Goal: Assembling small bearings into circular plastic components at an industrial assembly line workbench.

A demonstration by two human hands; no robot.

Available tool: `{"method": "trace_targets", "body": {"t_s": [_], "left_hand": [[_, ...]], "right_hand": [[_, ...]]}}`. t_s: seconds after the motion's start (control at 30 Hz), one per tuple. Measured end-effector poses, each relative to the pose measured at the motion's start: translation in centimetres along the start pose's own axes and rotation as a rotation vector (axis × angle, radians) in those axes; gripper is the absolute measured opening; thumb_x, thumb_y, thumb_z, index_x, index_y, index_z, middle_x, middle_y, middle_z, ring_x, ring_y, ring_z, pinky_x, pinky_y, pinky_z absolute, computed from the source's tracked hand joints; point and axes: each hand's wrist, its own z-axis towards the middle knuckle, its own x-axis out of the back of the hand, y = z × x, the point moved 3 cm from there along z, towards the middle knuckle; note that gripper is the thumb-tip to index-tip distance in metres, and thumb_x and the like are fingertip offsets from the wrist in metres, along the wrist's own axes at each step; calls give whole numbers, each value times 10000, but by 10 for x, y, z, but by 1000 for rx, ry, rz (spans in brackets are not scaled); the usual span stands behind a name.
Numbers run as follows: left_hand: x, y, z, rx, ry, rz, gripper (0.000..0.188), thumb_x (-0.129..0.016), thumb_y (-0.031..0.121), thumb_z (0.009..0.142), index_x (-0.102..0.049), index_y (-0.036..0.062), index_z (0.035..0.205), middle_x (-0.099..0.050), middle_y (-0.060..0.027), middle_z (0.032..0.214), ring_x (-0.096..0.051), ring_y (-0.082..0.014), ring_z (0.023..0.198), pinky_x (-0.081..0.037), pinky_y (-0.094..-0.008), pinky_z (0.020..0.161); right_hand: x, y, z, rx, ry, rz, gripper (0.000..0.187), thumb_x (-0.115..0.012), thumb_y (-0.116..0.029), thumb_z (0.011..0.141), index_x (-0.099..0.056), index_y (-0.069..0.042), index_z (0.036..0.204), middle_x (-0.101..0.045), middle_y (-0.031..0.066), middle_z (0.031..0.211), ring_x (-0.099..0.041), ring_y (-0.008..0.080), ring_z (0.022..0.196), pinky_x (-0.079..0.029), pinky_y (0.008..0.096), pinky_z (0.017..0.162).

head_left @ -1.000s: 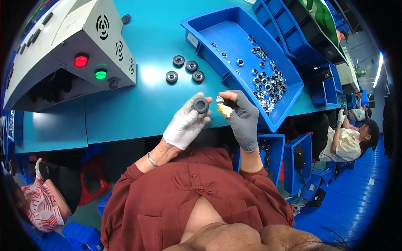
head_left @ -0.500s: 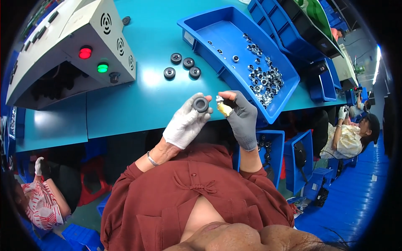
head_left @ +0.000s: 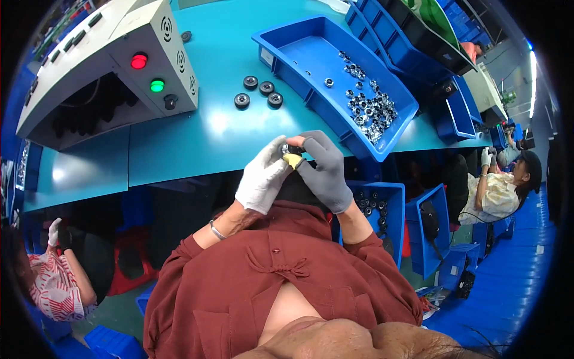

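Note:
My left hand (head_left: pixel 263 179), in a white glove, and my right hand (head_left: pixel 327 173), in a grey glove with bare fingertips and a yellow wrap on one digit, meet in front of my chest. Between their closed fingers is a small black tyre (head_left: pixel 292 149), largely covered by the gloves. A bit of silver shows beside it, the hub from my right hand; how far it sits in the tyre is hidden. Several black wheels (head_left: pixel 266 88) lie on the green table (head_left: pixel 221 137) beyond my hands. Shiny silver hubs (head_left: pixel 373 110) are heaped in a blue tray (head_left: pixel 299 48) to the right.
A white machine (head_left: pixel 143 36) with a red light (head_left: pixel 139 60) and a green light (head_left: pixel 157 85) stands at left. Blue crates (head_left: pixel 382 36) are stacked far right. Beside my right arm is a bin (head_left: pixel 391 194) of black parts. Co-workers sit on both sides.
My hands have come together from slightly apart, bringing the silver hub in my right hand against the tyre in my left. The view has shifted slightly.

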Motion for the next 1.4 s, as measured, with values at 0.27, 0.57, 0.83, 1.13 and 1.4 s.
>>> {"method": "trace_targets", "body": {"t_s": [0.27, 0.57, 0.83, 1.13, 1.4], "left_hand": [[15, -4, -9, 25, 125, -3, 462, -621, 197, 1018, -514, -41, 1399, -630, -82, 1198, -611, -143, 1044, -503, -282, 917], [17, 0, -9, -8, 166, 55, 383, -656, 91, 970, -550, -47, 1311, -638, -116, 1176, -631, -167, 1016, -514, -285, 913], [12, 7, -10, -113, 68, 197, 377, -693, 49, 921, -559, -4, 1269, -626, -88, 1172, -611, -155, 1036, -496, -284, 926], [-10, 30, -21, -374, 90, 592, 230, -726, -60, 865, -655, -19, 1079, -681, -47, 995, -652, -113, 917, -527, -244, 835], [-21, 28, -24, -404, 116, 566, 171, -728, -49, 880, -656, -16, 1031, -681, -33, 955, -642, -93, 872, -519, -234, 788]], "right_hand": [[-13, -26, -3, 155, -161, -350, 221, -672, -21, 733, -628, -30, 949, -607, 104, 926, -604, 307, 860, -492, 412, 728], [-16, -32, -4, 71, -161, -225, 398, -623, 25, 728, -638, -24, 1122, -605, 127, 1053, -599, 317, 969, -504, 411, 802], [-13, -1, -16, -263, -74, 351, 337, -670, -39, 856, -661, 22, 1188, -635, 101, 1100, -628, 192, 1016, -499, 298, 887], [-28, 3, -31, -257, 47, 590, 261, -672, -11, 891, -696, 12, 1149, -625, 40, 971, -599, 115, 891, -485, 250, 802], [-27, -5, -31, -476, 66, 929, 275, -649, 14, 914, -687, 25, 1187, -626, 28, 1003, -604, 88, 961, -477, 236, 890]]}}
